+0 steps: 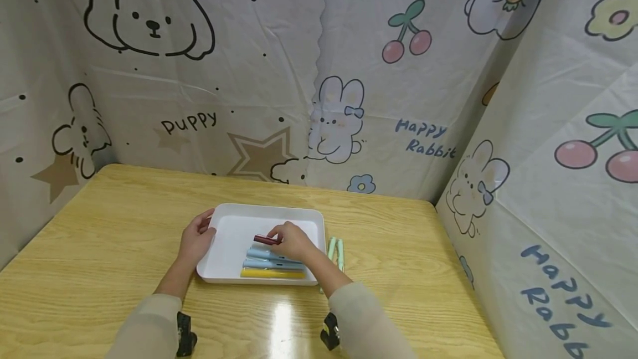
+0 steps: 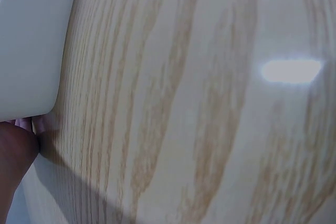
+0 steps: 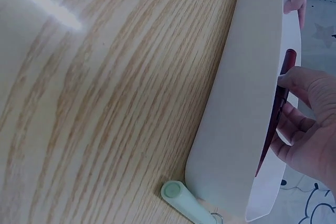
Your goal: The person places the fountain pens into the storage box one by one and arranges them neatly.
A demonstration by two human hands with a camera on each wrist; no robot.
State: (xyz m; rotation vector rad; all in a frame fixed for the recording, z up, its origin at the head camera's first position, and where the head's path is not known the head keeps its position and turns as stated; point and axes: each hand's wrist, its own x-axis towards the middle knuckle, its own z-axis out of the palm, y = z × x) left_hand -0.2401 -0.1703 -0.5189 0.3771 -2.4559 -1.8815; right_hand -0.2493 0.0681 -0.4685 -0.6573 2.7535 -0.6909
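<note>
Ana: You're pinching a dark red pen (image 1: pixel 263 240) between the thumb and fingers of your right hand (image 1: pixel 295 244). The grip is looking narrow.

Ben: And you're holding that pen over the white tray (image 1: pixel 230 229), just beyond the light blue pens (image 1: pixel 266 264). I cannot tell whether its hidden end is touching the tray floor.

Ana: With your left hand (image 1: pixel 196 241) you're gripping the tray's left edge, the thumb lying at the rim and the fingers bending round the outside.

Ben: In the left wrist view, only a bit of that hand is showing, close against the tray's corner.

Ana: Inside the tray, the light blue pens are lying side by side, and a yellow pen (image 1: pixel 272 273) is resting along the side nearest you.

Ben: Your right forearm is crossing above the tray's right edge. Outside that edge, light green pens (image 1: pixel 340 254) are lying on the wooden table (image 1: pixel 124 226), just beside the tray; your arm is partly hiding them.

Ana: Behind it all, a pale cloth (image 1: pixel 279 71) is hanging with puppies, rabbits and cherries printed on it, while light reflecting off the table is making a bright patch near you.
</note>
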